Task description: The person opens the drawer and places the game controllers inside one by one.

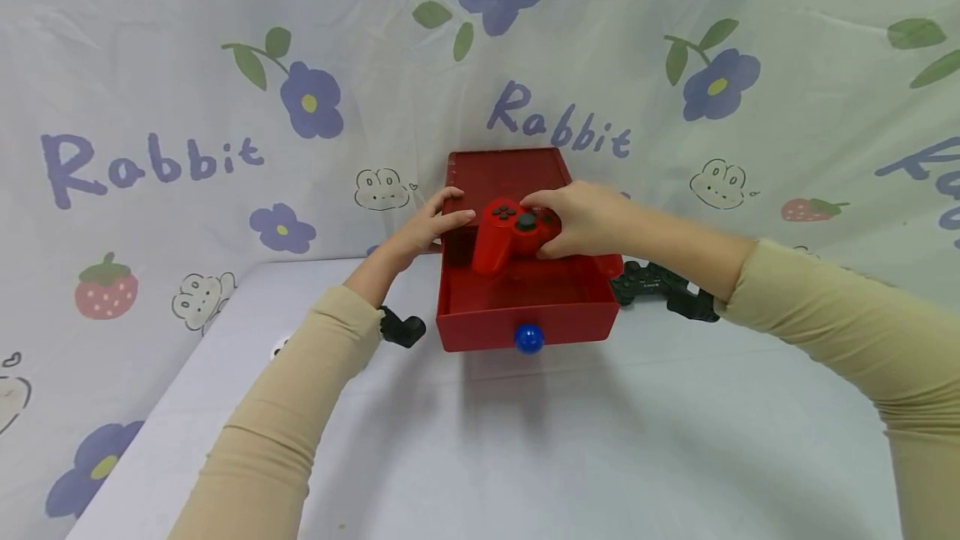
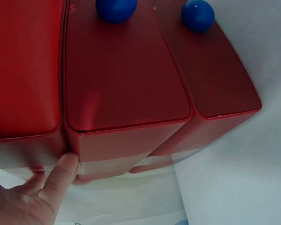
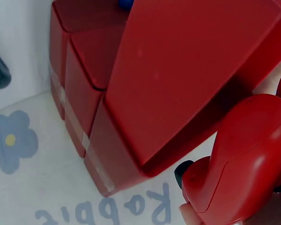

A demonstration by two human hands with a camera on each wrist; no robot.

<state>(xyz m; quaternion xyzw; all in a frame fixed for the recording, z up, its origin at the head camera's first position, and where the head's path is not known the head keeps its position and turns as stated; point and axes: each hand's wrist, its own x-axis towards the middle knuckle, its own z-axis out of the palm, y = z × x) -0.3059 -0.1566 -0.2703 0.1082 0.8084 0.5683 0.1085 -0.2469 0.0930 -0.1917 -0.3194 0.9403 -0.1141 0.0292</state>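
Note:
My right hand point(image 1: 588, 219) grips a red game controller point(image 1: 492, 240) by one side, above the pulled-out top drawer point(image 1: 480, 330) of a red drawer cabinet point(image 1: 504, 173). Much of the controller point(image 3: 253, 154) fills the lower right corner of the right wrist view. A blue round knob point(image 1: 529, 338) sits on the drawer's front. My left hand point(image 1: 420, 236) rests against the cabinet's left side, its fingers spread at the upper edge. In the left wrist view, fingers of that hand point(image 2: 30, 201) touch the cabinet's side by the gap below the open drawer.
Two lower drawers point(image 2: 126, 79) with blue knobs are closed. A black game controller point(image 1: 647, 280) lies on the white table point(image 1: 525, 448) right of the cabinet. Behind stands a patterned cloth point(image 1: 390, 90). A small white object point(image 1: 279, 346) is partly hidden by the left sleeve.

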